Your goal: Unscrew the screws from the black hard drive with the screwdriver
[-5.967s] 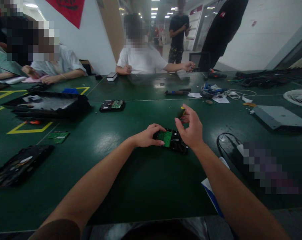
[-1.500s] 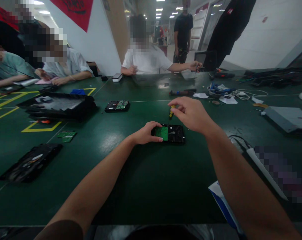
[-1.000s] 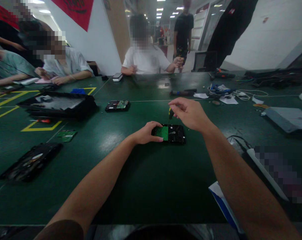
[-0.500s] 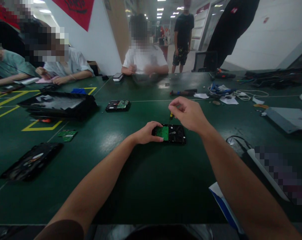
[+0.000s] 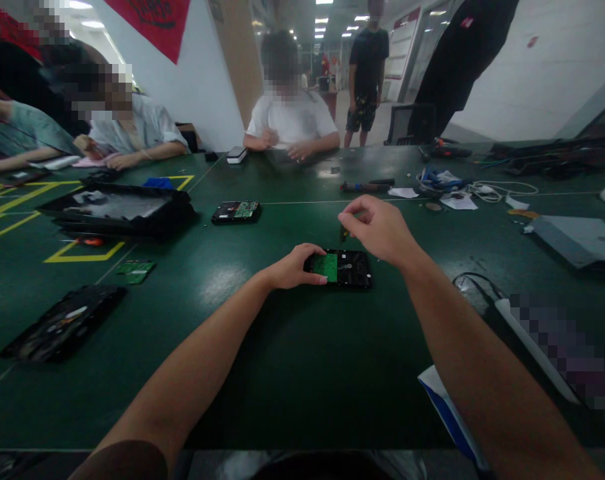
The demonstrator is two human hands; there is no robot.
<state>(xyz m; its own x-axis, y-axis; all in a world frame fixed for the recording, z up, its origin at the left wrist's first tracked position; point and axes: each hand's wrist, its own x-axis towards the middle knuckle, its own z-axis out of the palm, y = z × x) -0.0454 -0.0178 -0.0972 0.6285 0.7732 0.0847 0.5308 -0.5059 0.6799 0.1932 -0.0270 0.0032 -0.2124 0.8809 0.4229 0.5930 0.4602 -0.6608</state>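
Note:
A black hard drive lies flat on the green table, with its green circuit board facing up. Its left end is gripped by my left hand, thumb on the near side and fingers on the far side. Above the drive's far edge, my right hand pinches a small screwdriver with a dark and yellow handle, held roughly upright. The screwdriver's tip is too small to make out, so I cannot tell whether it touches a screw.
Left are another hard drive, a loose circuit board, a dark casing and a black tray. On the right lie a grey metal box, a power strip and cables. Several people sit or stand around the table.
The screwdriver's handle shows a different side, as if turned between my right fingers. Both my hands and the drive stay nearly in place. The person opposite has shifted their hands.

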